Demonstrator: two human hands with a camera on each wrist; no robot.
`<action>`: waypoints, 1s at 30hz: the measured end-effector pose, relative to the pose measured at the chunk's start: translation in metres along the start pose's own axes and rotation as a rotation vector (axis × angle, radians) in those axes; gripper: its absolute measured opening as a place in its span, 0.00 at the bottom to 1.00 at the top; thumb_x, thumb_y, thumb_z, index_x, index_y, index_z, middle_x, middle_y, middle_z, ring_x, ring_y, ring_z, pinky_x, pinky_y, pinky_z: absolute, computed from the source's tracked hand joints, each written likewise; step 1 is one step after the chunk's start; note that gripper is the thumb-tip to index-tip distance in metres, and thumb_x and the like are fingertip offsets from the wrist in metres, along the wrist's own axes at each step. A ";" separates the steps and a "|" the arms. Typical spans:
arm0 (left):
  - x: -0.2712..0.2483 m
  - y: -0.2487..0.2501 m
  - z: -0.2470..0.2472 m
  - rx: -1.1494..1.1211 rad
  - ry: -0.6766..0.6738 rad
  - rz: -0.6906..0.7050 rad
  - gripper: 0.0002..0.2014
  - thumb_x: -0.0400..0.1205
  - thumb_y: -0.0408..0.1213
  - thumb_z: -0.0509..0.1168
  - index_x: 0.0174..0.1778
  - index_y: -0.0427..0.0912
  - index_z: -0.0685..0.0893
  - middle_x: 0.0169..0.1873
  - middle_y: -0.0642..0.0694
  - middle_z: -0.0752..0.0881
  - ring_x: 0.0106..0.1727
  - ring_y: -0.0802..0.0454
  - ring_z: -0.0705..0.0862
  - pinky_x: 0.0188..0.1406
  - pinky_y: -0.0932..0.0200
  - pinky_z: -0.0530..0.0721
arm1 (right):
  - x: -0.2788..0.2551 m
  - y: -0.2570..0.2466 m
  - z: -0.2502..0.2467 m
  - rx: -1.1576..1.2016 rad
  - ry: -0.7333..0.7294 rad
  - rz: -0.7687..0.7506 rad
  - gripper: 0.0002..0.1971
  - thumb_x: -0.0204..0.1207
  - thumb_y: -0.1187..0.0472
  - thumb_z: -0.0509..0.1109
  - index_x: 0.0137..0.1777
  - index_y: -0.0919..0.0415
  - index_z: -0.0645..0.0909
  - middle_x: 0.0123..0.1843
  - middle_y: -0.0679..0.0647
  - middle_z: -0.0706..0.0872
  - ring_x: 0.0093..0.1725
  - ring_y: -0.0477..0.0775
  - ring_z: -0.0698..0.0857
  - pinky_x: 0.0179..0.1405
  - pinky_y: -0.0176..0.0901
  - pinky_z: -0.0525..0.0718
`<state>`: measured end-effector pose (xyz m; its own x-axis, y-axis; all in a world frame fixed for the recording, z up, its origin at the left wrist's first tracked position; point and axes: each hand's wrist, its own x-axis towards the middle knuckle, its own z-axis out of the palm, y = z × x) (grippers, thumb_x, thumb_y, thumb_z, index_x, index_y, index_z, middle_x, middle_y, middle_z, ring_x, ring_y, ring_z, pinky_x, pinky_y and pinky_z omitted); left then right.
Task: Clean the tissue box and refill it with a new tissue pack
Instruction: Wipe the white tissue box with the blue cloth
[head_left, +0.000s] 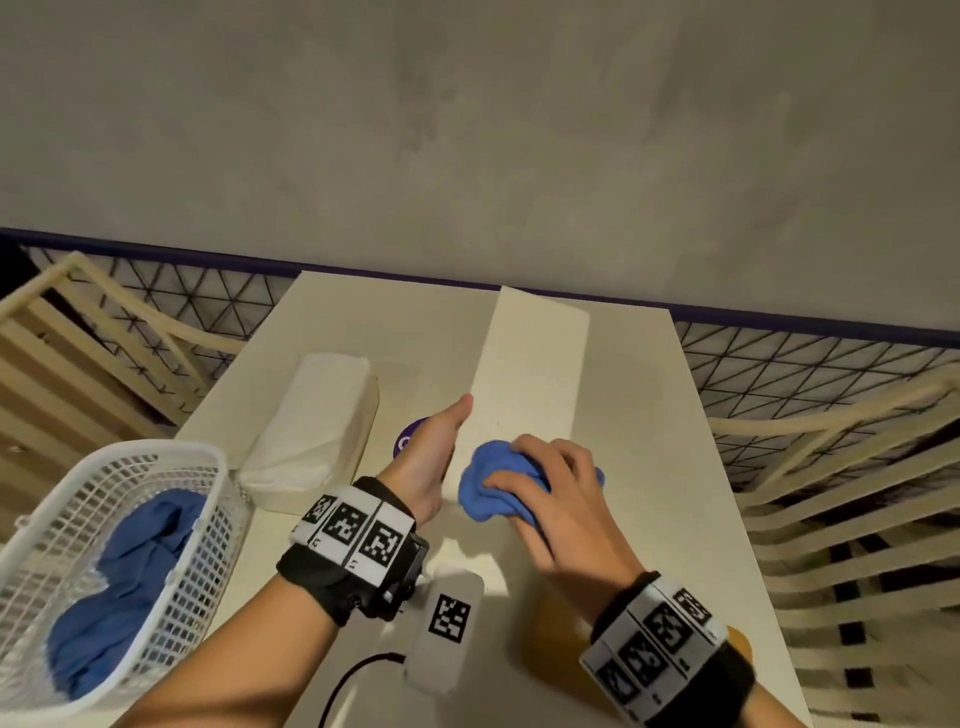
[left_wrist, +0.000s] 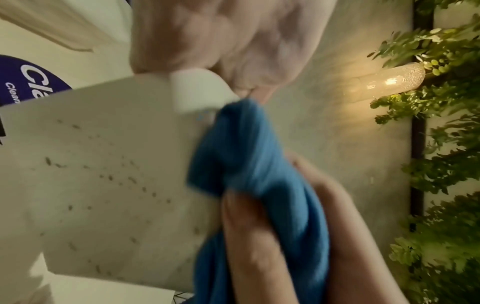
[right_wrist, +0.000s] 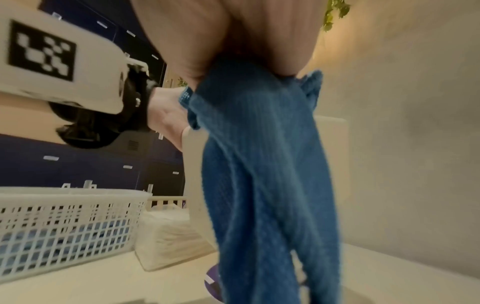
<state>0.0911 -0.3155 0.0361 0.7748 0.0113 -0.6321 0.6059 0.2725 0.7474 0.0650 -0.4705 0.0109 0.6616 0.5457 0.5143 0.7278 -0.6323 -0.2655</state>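
Note:
A long cream tissue box (head_left: 530, 364) stands on the white table (head_left: 649, 441), running away from me. My left hand (head_left: 439, 449) grips its near left side, thumb lying along the edge. In the left wrist view its fingers (left_wrist: 221, 41) curl round a corner of the box (left_wrist: 103, 164), whose face is dotted with dark specks. My right hand (head_left: 550, 483) grips a bunched blue cloth (head_left: 496, 486) and presses it on the box's near end. The cloth (right_wrist: 259, 164) fills the right wrist view. A white tissue pack (head_left: 311, 421) lies left of the box.
A white mesh basket (head_left: 171, 545) with blue cloths sits at the table's near left corner. A purple round label (head_left: 405, 441) lies on the table beside my left hand. Wooden slatted frames (head_left: 857, 519) flank the table, and a grey wall stands behind it.

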 end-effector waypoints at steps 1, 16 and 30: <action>-0.001 0.000 0.001 0.015 0.036 0.028 0.32 0.79 0.59 0.57 0.76 0.46 0.69 0.72 0.55 0.70 0.78 0.51 0.67 0.80 0.49 0.61 | -0.003 0.002 -0.004 -0.017 0.002 -0.054 0.14 0.67 0.61 0.57 0.52 0.48 0.73 0.60 0.49 0.71 0.53 0.55 0.67 0.55 0.37 0.71; -0.027 0.006 0.019 -0.135 -0.022 0.011 0.28 0.84 0.57 0.49 0.46 0.32 0.80 0.30 0.39 0.87 0.30 0.49 0.87 0.32 0.62 0.85 | 0.017 -0.009 0.007 0.133 -0.020 -0.065 0.18 0.66 0.63 0.57 0.56 0.47 0.74 0.58 0.58 0.85 0.52 0.54 0.67 0.53 0.45 0.78; -0.019 0.017 -0.009 -0.076 -0.047 0.064 0.27 0.84 0.56 0.48 0.48 0.36 0.82 0.40 0.42 0.86 0.42 0.47 0.85 0.47 0.57 0.84 | 0.036 -0.010 0.010 -0.033 -0.022 -0.128 0.18 0.72 0.53 0.57 0.61 0.46 0.78 0.62 0.54 0.84 0.55 0.56 0.68 0.48 0.50 0.86</action>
<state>0.0849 -0.3020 0.0585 0.8202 -0.0137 -0.5720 0.5407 0.3452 0.7671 0.0835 -0.4382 0.0239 0.5679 0.6345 0.5243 0.8004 -0.5743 -0.1720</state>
